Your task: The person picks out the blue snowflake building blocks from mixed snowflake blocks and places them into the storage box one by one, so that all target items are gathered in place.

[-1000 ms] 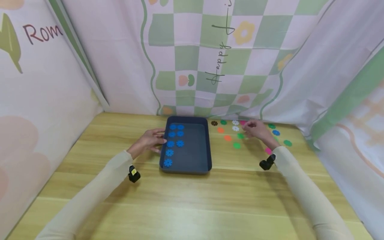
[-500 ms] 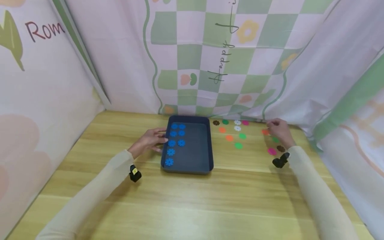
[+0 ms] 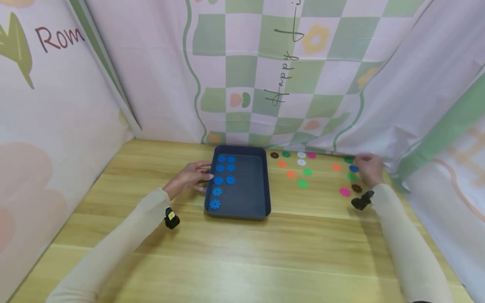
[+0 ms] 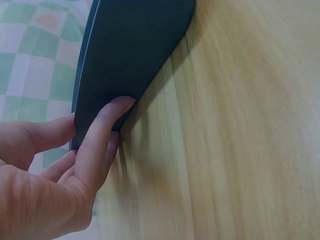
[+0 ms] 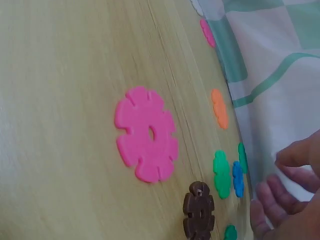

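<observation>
My left hand [image 3: 189, 176] is at the left side of a dark grey tray [image 3: 248, 198], its fingertips touching the outer wall and rim. In the left wrist view the fingers [image 4: 90, 150] lie fairly straight along that wall. Inside the tray, blue flower-shaped plastic discs [image 3: 230, 180] lie in two columns at the left. My right hand [image 3: 370, 169] is over the table's far right, beside a blue flower disc [image 3: 354, 168] and a green one [image 3: 351, 176]. In the right wrist view its fingers are loosely bent, with nothing seen between them.
Right of the tray lie loose flower discs: brown [image 3: 274, 155], white [image 3: 301, 162], orange [image 3: 290, 174] and green [image 3: 302, 184]. Nearer the right hand are a pink disc [image 5: 147, 135], a brown disc [image 5: 198, 212] and an orange disc [image 3: 336, 168]. A patterned curtain [image 3: 280, 84] borders the table's back edge.
My right hand has moved right, from beside the far pink disc past the orange one to the right end of the loose discs. My left hand has stayed at the tray.
</observation>
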Tool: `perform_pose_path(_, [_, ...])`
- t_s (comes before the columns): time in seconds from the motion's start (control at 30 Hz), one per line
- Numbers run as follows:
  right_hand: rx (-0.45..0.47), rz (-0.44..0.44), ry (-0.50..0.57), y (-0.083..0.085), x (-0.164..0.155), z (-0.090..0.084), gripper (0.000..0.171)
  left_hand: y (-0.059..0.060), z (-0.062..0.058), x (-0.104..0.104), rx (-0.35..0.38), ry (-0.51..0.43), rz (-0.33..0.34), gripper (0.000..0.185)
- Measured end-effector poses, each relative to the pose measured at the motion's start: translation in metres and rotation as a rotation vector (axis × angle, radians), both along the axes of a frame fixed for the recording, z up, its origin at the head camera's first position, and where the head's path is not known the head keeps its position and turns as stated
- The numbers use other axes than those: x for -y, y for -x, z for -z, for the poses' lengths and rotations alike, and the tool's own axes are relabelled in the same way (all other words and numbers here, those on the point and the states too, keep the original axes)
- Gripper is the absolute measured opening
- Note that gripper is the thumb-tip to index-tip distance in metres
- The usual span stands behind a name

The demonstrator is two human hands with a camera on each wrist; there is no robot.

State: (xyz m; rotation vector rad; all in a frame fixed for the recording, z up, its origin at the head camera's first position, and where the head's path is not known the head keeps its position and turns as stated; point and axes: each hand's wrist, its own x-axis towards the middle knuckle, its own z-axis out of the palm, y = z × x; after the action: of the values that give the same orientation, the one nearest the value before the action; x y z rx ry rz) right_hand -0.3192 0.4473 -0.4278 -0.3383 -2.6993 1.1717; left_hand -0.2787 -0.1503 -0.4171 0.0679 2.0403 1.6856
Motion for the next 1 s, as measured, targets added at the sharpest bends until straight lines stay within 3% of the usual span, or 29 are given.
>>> perform_pose_path(0.3, [0.233, -0.141, -0.112, -0.004, -0.01, -0.002, 0.061, -0.001, 0.0, 0.002, 0.006, -0.016, -0.004, 0.066])
perform_pose_path(0.57, [0.167, -0.17, -0.223, -0.005, -0.014, 0.0, 0.04, 0.001, 0.0, -0.001, 0.018, -0.003, -0.007, 0.066])
perform_pose_path(0.83, [0.19, -0.171, -0.253, 0.0, -0.017, -0.001, 0.036, 0.001, -0.001, -0.002, 0.012, 0.007, -0.002, 0.065])
perform_pose_path(1.0, [0.195, -0.126, -0.259, -0.001, -0.005, -0.002, 0.034, 0.0, -0.001, 0.0, 0.02, -0.006, -0.019, 0.064])
